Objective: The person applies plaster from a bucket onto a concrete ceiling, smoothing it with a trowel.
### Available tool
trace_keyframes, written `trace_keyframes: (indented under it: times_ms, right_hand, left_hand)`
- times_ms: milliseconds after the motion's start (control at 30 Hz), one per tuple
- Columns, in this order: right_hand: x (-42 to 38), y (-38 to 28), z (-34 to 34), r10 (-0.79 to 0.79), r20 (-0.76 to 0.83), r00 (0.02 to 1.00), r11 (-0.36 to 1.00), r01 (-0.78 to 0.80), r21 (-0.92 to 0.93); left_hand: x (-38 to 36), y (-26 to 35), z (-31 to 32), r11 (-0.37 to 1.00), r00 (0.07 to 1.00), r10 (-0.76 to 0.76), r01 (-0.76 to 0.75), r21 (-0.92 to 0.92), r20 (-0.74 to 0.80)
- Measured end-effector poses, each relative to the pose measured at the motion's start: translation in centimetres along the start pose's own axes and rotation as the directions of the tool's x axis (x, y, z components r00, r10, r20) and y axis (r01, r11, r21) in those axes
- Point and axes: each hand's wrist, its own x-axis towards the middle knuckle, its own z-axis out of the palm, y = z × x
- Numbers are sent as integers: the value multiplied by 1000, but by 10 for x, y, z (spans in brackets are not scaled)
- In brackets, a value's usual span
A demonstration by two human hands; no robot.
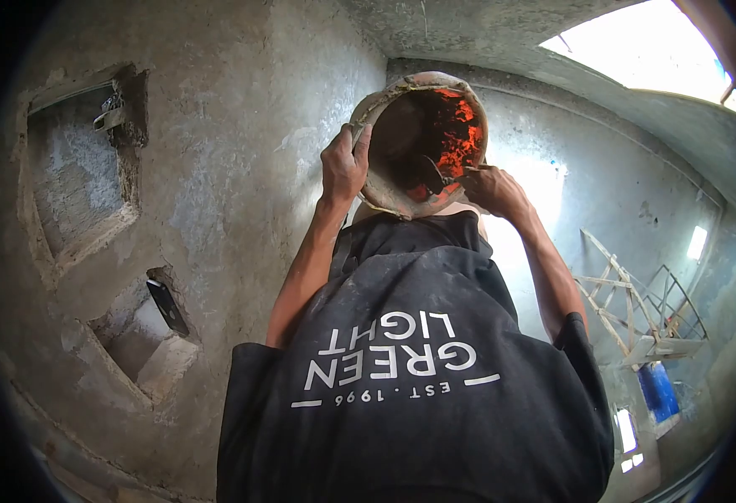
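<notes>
Two hands: apart, with the left hand [347,166] and the right hand [494,191] on opposite sides of one vessel.
Bucket: a round, cement-crusted bucket with orange-red patches inside [414,117] sits between both hands, its mouth towards the viewer.
Left grip: clamped on the crusted rim, thumb over the edge.
Right grip: curled round a small dark flat-bladed tool [432,174], its blade reaching inside the bucket; the handle is hidden by the fingers.
Shirt: black cloth with white "GREEN LIGHT" lettering [401,281], below both hands.
Left of left hand: a rough grey plastered wall [225,168] with two recesses, the lower one holding a slim black phone-like object [166,307].
Right of right hand: a pale slatted frame [668,347] above a blue object [659,391].
</notes>
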Motion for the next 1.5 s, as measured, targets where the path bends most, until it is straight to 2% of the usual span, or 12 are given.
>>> trace_keyframes:
  times_ms: [200,267,300,400,467,500,733,833,900,1067,1333,1500]
  right_hand:
    - [-6,-31,-12,-84,-154,985,960,121,251]
    - [-3,-27,-7,-196,-270,943,894,285,345]
    - [-5,-26,-10,-187,-274,943,893,280,353]
    - [-11,-20,-25,-86,-193,977,831,178,528]
    - [-11,-21,-29,158,65,985,786,-165,595]
    - [-9,-20,-20,116,-84,990,827,-49,560]
    - [9,-24,9,203,-138,969,919,-141,368]
    - [16,-29,14,171,-46,984,951,-153,270]
    - [17,-30,24,60,-213,975,968,-5,250]
    - [24,-38,23,-27,-149,988,946,73,315]
    - [24,-54,22,-77,-254,964,885,183,428]
    - [19,-76,44,68,-272,960,798,111,593]
  left_hand:
    - [0,6,5,997,999,45,-44,-67,20]
    - [1,4,7,997,999,40,-38,-68,34]
    - [1,4,5,999,999,19,-17,-49,34]
    - [2,1,-1,1000,999,4,-3,-28,43]
    - [1,-3,-6,998,998,-35,37,-48,50]
    - [1,-3,-8,999,1000,-3,3,-38,13]
    - [-6,-15,-11,998,999,-42,42,45,11]
    - [-9,-17,-11,999,999,-38,38,33,16]
    - [-11,-18,-11,999,1000,-21,21,38,4]
    - [-10,-15,-12,999,999,29,-29,43,-14]
    - [-15,-21,-12,1000,999,1,-1,4,-51]
    - [-15,-23,-11,1000,988,7,-2,30,-155]
